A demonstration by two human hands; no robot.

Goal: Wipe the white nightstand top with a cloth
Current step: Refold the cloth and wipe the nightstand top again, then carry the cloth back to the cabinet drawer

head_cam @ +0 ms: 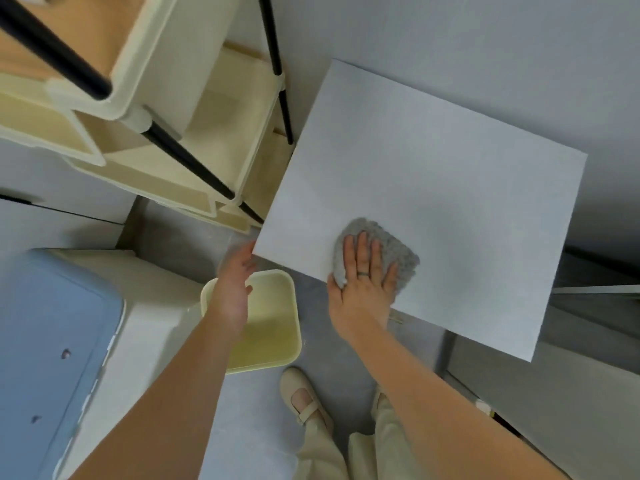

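Your right hand (363, 282) lies flat on the cloth (403, 256), fingers straight and a little spread. The palm presses it down rather than gripping it, and a fold of cloth shows between thumb and forefinger. The cloth is bunched into a pad under your fingers. It sits on the top (433, 161), close to the near edge and not far from the near-left corner.

Your left hand (235, 282) is open and holds nothing, fingers straight, with its tips at that corner. From this angle they look as if they touch the edge, but I can't be sure. The hand hangs over the bin (273, 365) below.

Most of the top lies beyond and to the right of the cloth, so I'd judge there is a lot of surface left to cover.

- **Pressure:** Press through the whole palm so the pad doesn't roll out at the far side.
- **Passes:** Work in straight, overlapping passes from the far edge toward you. Run each pass right off the edge so dust isn't left in a line.
- **Bin:** If you mean to sweep dust into the bin, drive toward the near-left corner.
- **Left hand:** Let it brace that corner so the top doesn't shift under the push.
- **Shelf:** Mind the shelf (221, 126) just beside the left edge, and slow down there so your knuckles don't strike its frame.
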